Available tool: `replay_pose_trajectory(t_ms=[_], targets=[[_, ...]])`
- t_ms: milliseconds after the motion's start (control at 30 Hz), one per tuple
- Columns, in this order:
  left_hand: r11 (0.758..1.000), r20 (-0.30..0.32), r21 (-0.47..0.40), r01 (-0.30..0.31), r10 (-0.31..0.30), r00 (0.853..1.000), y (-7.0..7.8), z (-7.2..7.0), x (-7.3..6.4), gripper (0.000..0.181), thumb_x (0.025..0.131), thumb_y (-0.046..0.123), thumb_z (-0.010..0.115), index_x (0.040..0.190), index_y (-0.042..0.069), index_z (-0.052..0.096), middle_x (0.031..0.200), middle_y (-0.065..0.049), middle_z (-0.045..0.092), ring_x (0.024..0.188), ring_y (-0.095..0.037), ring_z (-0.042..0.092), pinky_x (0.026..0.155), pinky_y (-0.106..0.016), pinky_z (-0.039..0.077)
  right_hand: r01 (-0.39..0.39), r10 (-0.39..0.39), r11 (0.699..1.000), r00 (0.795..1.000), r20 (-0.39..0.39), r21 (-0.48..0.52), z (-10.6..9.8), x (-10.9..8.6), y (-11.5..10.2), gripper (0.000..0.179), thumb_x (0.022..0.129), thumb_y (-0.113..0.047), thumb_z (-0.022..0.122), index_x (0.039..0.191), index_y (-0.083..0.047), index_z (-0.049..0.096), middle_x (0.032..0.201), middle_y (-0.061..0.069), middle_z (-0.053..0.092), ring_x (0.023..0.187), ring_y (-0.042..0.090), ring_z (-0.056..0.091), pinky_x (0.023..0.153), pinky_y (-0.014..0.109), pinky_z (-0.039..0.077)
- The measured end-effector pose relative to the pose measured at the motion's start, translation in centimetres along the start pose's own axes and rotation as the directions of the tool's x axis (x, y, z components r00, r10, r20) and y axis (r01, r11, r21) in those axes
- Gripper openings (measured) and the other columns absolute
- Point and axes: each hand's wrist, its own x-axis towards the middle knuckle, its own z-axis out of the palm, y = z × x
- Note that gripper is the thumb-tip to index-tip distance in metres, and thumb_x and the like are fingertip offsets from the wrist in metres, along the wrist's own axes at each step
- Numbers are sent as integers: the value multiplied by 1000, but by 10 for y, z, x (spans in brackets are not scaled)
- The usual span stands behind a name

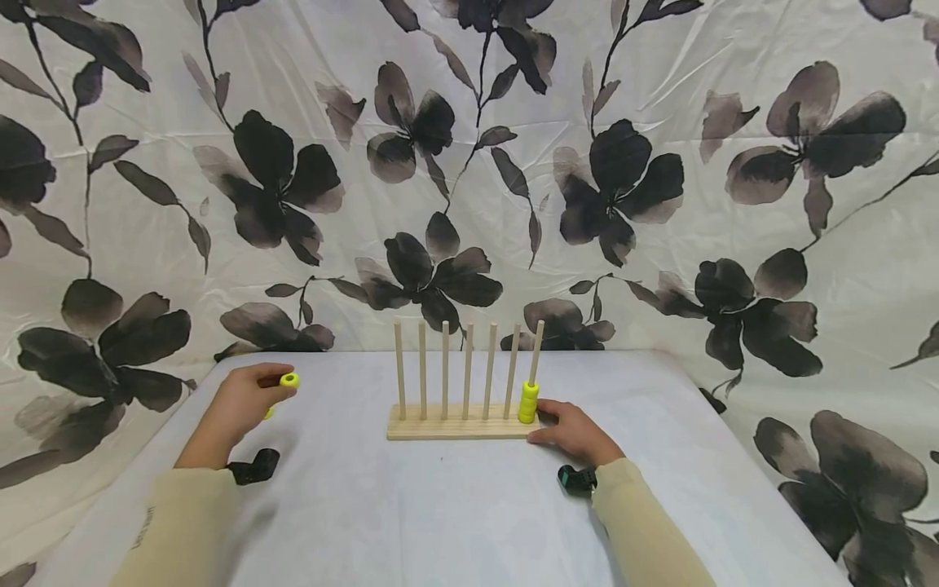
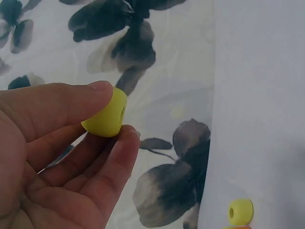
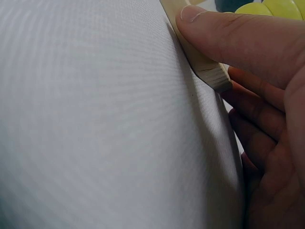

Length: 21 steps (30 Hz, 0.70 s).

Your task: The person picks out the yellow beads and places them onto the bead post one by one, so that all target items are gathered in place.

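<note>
Raised over the left part of the table, my left hand (image 1: 245,399) pinches a yellow bead (image 2: 107,114) between thumb and fingertips. The bead's hole shows in the left wrist view. A wooden peg stand (image 1: 462,432) stands upright near the table's middle, with several thin pegs in a row. Stacked yellow beads (image 1: 528,403) sit low on its rightmost peg; the other pegs are bare. My right hand (image 1: 575,430) grips the right end of the stand's base (image 3: 209,71), thumb along one side and fingers at the other.
Another yellow bead (image 2: 240,212) lies on the white-covered table (image 1: 455,505), mostly hidden behind my left hand in the head view. Beside it an orange edge (image 2: 238,227) just enters the left wrist view. A floral cloth (image 1: 418,179) hangs behind the table.
</note>
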Motion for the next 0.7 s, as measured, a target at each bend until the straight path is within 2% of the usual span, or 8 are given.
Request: replay_pose_trajectory(t_ms=[267, 467, 700], targets=[[999, 20, -20, -25, 25, 999, 19, 9, 3, 55, 96, 25, 60, 142, 1, 45, 139, -26, 50, 126, -43, 49, 103, -60, 42, -15, 15, 1000, 1000, 6, 9, -1, -1, -1, 74, 77, -38, 80, 142, -17, 51, 148, 6, 48, 142, 31, 37, 116, 54, 28], [997, 18, -49, -62, 63, 998, 34, 15, 7, 53, 96, 22, 60, 143, 3, 45, 140, -24, 49, 128, -42, 48, 104, -59, 42, -4, 4, 1000, 1000, -4, 8, -2, 0, 0, 73, 77, -38, 80, 141, -17, 51, 147, 6, 48, 141, 30, 38, 116, 53, 28], [994, 23, -92, -64, 66, 998, 53, 23, 8, 54, 96, 17, 59, 146, 4, 42, 142, -23, 48, 129, -40, 49, 105, -56, 42, 0, 0, 1000, 1000, 1, -5, -3, -1, -1, 73, 77, -39, 80, 141, -17, 52, 147, 5, 49, 141, 30, 38, 116, 53, 29]])
